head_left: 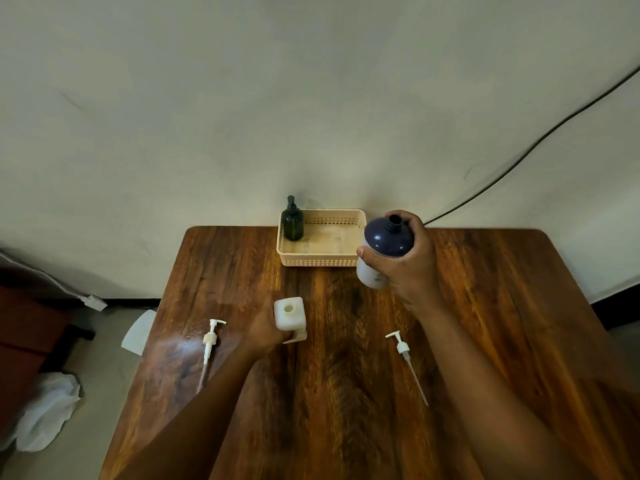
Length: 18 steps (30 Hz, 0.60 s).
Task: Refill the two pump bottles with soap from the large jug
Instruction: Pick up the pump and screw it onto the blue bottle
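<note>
Blue-topped bottle: round body, dark blue dome shoulder over a pale, whitish lower half with a small mark low on its side; short dark threaded neck, open, no pump in it. Held above the table, just right of the basket, tilted slightly toward the camera.
Right hand: fingers curled round the blue-topped bottle from the right, thumb across its front at the colour change, index finger up beside the neck.
White square bottle: cream, matte plastic, boxy with rounded corners, a round open hole in the top. It stands near the table's middle; a pale flat piece shows at its base, blurred.
Left hand: blurred; it is against the left side of the white square bottle, fingers seemingly wrapped round it, though I cannot tell the grip for sure.
Left pump: white head, ribbed collar, long thin dip tube; lies flat on the table left of the left hand.
Right pump: same make, white, lying flat with its tube angled toward the near right.
Basket: peach plastic, rectangular, perforated walls, at the far table edge by the wall.
Dark green pump bottle: glossy, cylindrical, black pump fitted; upright in the basket's left far corner.
Table: glossy wood, strong dark grain, rounded corners.
Cable: dark, runs across the pale wall.
</note>
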Motion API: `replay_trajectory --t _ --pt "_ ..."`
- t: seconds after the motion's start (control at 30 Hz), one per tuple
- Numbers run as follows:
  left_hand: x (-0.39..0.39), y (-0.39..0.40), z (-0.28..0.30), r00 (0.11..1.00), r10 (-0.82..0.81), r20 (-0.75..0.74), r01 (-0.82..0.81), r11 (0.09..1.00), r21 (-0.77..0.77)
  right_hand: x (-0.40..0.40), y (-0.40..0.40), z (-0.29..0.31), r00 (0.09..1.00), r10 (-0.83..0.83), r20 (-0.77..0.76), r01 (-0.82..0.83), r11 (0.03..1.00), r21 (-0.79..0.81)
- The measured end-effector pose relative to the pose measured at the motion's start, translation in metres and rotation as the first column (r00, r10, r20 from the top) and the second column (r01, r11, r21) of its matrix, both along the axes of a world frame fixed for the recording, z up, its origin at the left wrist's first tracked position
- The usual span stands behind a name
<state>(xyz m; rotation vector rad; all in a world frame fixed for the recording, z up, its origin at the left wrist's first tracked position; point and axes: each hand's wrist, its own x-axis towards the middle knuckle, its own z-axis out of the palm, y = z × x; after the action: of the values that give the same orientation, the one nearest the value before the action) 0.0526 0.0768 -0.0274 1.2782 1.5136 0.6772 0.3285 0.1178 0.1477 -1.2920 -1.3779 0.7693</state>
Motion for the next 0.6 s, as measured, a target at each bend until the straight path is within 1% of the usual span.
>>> replay_trajectory --t 0.13,0.2,0.23,0.33,0.4,0.5,0.6 --pt "0.007 0.005 0.020 0.987 -0.101 -0.125 0.106 0.994 0.031 0.019 -0.001 0.003 1.000 -0.020 -0.001 0.020 1.000 -0.002" --pt "0.016 0.012 0.033 0.975 -0.124 -0.183 0.136 0.989 0.056 0.030 -0.002 0.004 1.000 -0.031 -0.006 0.031 1.000 0.001" --pt "0.022 0.016 0.039 0.973 -0.128 -0.193 0.147 0.985 0.089 0.037 -0.002 0.004 0.999 -0.038 -0.009 0.038 0.999 0.001" --pt "0.052 0.031 0.058 0.967 -0.123 -0.224 0.181 0.949 0.259 0.058 -0.004 0.005 0.998 -0.068 -0.002 0.068 0.998 0.007" --pt "0.078 0.040 0.065 0.957 -0.100 -0.273 0.190 0.927 0.323 0.075 -0.006 0.005 0.996 -0.087 -0.001 0.087 0.996 0.008" --pt "0.125 0.048 0.066 0.941 -0.105 -0.321 0.203 0.935 0.290 0.099 -0.009 0.006 0.993 -0.119 0.001 0.119 0.993 0.004" --pt "0.175 0.051 0.056 0.910 -0.180 -0.373 0.285 0.926 0.246 0.125 -0.012 0.003 0.989 -0.150 -0.003 0.150 0.989 -0.008"
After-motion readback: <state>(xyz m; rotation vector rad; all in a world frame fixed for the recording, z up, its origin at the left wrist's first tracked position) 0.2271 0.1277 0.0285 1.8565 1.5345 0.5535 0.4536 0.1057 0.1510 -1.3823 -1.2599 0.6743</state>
